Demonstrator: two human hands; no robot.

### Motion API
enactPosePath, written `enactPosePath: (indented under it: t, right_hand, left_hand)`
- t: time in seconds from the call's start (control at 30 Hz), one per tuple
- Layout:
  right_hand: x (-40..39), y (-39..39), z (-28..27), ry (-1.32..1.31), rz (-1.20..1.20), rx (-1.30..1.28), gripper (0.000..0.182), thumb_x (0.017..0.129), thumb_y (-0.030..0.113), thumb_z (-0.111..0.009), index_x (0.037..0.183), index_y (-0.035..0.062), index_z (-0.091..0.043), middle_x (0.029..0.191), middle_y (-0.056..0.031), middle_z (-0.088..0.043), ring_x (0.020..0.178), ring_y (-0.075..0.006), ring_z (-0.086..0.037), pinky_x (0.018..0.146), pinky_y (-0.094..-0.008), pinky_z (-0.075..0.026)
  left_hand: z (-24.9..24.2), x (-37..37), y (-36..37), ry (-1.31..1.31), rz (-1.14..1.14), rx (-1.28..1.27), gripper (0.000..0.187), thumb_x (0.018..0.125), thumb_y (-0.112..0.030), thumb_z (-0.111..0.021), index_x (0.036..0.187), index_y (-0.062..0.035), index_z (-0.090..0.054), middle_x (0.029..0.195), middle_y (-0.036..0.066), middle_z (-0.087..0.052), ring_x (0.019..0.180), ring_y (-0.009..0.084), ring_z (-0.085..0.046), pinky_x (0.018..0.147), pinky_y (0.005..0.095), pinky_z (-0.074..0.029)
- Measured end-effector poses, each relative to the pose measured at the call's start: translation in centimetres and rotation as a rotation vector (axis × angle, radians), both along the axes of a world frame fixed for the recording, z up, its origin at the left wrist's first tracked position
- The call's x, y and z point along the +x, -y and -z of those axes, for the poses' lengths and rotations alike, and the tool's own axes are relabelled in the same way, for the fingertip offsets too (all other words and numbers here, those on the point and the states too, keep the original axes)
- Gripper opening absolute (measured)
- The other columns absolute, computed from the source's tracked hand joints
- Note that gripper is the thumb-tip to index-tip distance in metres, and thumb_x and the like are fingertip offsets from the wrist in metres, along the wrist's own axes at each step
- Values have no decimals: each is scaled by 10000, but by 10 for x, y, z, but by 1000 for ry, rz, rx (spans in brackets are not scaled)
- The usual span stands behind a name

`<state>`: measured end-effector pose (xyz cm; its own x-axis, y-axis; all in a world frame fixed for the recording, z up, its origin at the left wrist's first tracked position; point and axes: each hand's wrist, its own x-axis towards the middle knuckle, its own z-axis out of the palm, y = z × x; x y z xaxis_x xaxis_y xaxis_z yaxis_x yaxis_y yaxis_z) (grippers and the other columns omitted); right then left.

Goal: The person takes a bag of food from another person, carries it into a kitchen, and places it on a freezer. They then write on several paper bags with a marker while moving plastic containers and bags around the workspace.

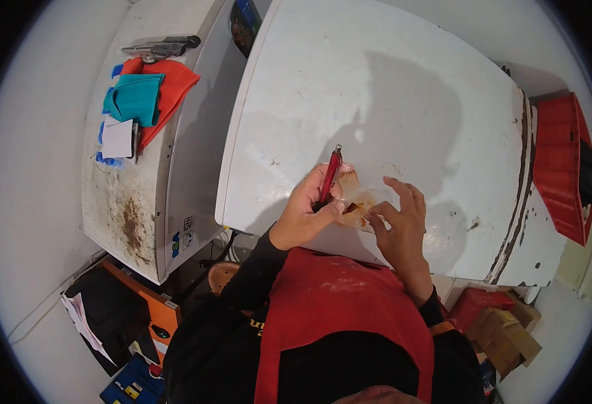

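hands [306, 210] [403, 230] on wrapper [356, 219]; yellow lettering [257, 324]

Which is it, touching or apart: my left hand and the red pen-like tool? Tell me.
Touching. The head view shows the left hand gripping the red pen-like tool, its lower part in the grasp and its upper end sticking out.

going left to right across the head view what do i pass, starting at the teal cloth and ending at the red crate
teal cloth, left hand holding a red pen-like tool, clear packet, right hand, red crate
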<state>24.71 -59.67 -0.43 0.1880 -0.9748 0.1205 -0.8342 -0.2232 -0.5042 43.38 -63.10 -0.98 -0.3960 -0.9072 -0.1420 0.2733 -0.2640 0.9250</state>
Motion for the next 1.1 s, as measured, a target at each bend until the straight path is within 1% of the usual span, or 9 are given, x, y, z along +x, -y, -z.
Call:
enactPosePath:
  t: [0.17,0.27,0.33,0.43,0.57,0.77,0.87,0.97,1.1]
  right_hand:
    - [7,5,-1,-2,-78,44,173,640,109,-697,783,91,-602,1165,-94,-484,1059,-329,-422,846,-422,-352]
    - [16,10,-7,79,-158,56,203,657,104,-685,844,100,-606,1163,-96,-481,1045,-326,-428,842,-411,-366]
    - [24,16,-10,169,-223,85,220,670,97,-676,879,106,-608,1162,-97,-479,1035,-321,-433,838,-404,-378]
    - [34,23,-19,191,-258,19,230,683,75,-658,905,107,-609,1167,-96,-481,1025,-309,-442,836,-391,-390]
    - [36,25,-30,249,-156,12,220,712,43,-622,925,97,-614,1174,-96,-491,1038,-287,-452,844,-375,-397]
    - [15,20,-32,244,-105,-28,197,734,35,-602,925,83,-615,1160,-99,-504,1053,-280,-467,887,-367,-387]
    - [1,16,-39,229,-106,-57,186,746,41,-594,927,80,-612,1158,-101,-507,1059,-273,-469,892,-366,-383]
    - [-16,13,-45,225,-153,-86,181,759,47,-583,935,79,-607,1161,-102,-508,1064,-268,-471,897,-365,-378]
    - [-20,10,-60,297,-214,-149,181,766,47,-568,942,73,-599,1128,-105,-532,1056,-263,-481,896,-362,-375]
  left_hand:
    - [13,16,-1,36,-83,47,464,790,-46,-526,1231,-48,-382,748,-37,-411,564,24,-368,489,165,-298]
    - [23,33,-3,11,-152,106,456,779,25,-497,1218,-46,-396,752,-42,-397,633,27,-386,572,169,-341]
    - [28,43,-4,44,-211,98,445,779,23,-496,1208,-48,-406,737,-46,-394,606,21,-373,540,165,-326]
    - [40,59,-6,80,-293,102,418,784,15,-491,1191,-52,-420,720,-49,-396,574,19,-369,503,164,-315]
    - [58,80,-17,106,-394,133,387,798,-19,-482,1177,-76,-429,709,-60,-407,500,4,-332,433,160,-256]
    - [99,98,-40,116,-601,240,319,828,-63,-490,1143,-69,-447,667,-63,-425,464,2,-320,422,159,-259]
    - [107,97,-55,152,-701,255,282,849,-85,-477,1130,-63,-455,710,-42,-458,468,9,-331,410,164,-259]
    - [100,94,-79,41,-909,250,253,875,-121,-452,1120,-59,-463,757,-20,-480,474,15,-344,403,165,-267]
    - [79,96,-130,22,-1074,213,244,910,-192,-403,1112,-74,-472,786,-10,-496,474,21,-352,403,162,-295]
